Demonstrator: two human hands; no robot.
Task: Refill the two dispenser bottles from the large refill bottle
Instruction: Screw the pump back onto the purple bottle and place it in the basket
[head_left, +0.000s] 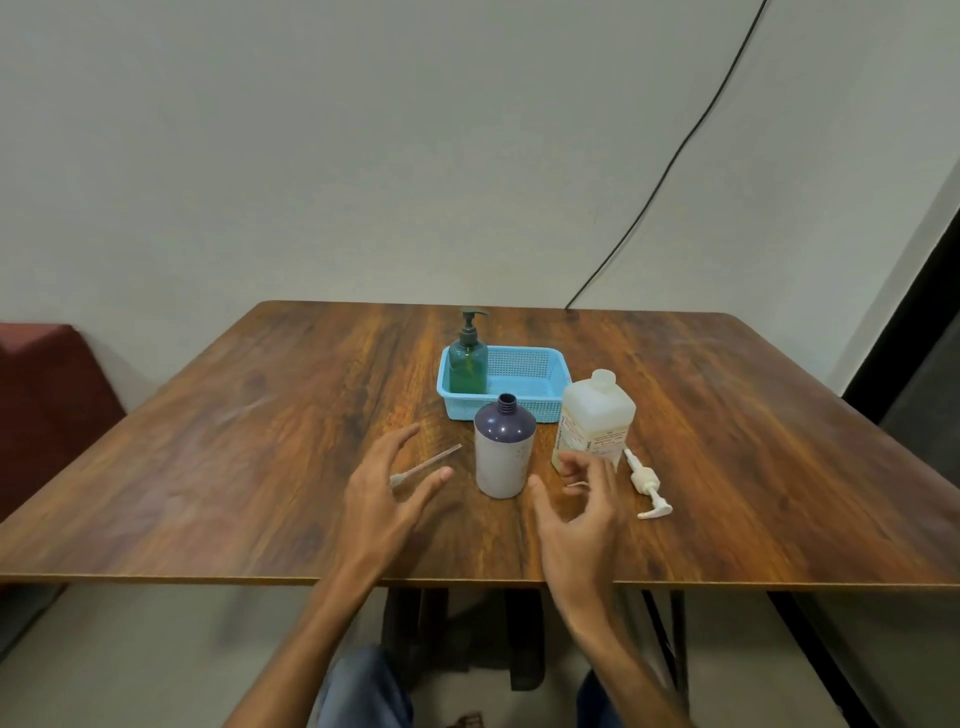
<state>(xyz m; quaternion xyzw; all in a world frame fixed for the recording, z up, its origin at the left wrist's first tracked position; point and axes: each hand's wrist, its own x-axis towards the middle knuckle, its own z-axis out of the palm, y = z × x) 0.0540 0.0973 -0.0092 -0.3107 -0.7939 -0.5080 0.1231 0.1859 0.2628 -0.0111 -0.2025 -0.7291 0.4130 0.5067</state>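
A purple-topped white dispenser bottle (504, 452) stands uncapped near the table's middle. Its pump tube (427, 467) lies on the wood to its left, partly under my left hand (389, 499), which hovers with fingers spread and holds nothing. The large translucent refill bottle (595, 418) stands capped to the right of the purple bottle. My right hand (582, 512) hovers in front of it with relaxed fingers, empty. A white pump head (647, 486) lies on the table right of that hand. A green pump dispenser bottle (467, 361) stands in the blue basket (524, 387).
The wooden table (260, 441) has its front edge close to me. A red seat (47, 395) sits at the left. A black cable (670, 161) runs down the wall behind the table. My knees show below the edge.
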